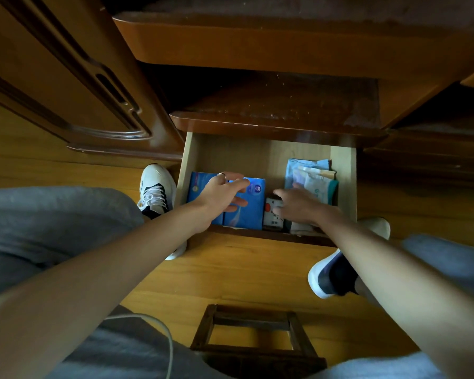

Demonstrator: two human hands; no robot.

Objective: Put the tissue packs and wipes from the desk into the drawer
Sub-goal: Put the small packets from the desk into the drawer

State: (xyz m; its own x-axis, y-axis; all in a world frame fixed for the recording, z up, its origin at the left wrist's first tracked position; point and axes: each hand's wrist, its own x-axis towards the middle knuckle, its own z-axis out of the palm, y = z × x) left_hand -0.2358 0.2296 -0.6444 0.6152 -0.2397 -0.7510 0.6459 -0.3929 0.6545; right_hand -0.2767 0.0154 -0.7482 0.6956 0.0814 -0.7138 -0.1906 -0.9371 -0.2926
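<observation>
The pale wooden drawer (pixel 257 153) stands pulled out below the desk. Blue tissue packs (pixel 251 212) lie side by side in its left half. My left hand (pixel 225 194) rests on top of them, fingers spread, a ring on one finger. Several light blue and white wipes packs (pixel 309 173) are piled in the drawer's right half. My right hand (pixel 298 205) hovers over the drawer's middle and right, fingers apart, blurred, just above a small white pack with a red mark (pixel 272 212). Whether it touches anything is unclear.
The dark brown desk top (pixel 285 47) overhangs the drawer, with a lower shelf (pixel 279 105) under it. A wooden cabinet door (pixel 66 86) stands at left. My shoes (pixel 155 191) flank the drawer on the wooden floor. A small wooden stool (pixel 253 335) is between my knees.
</observation>
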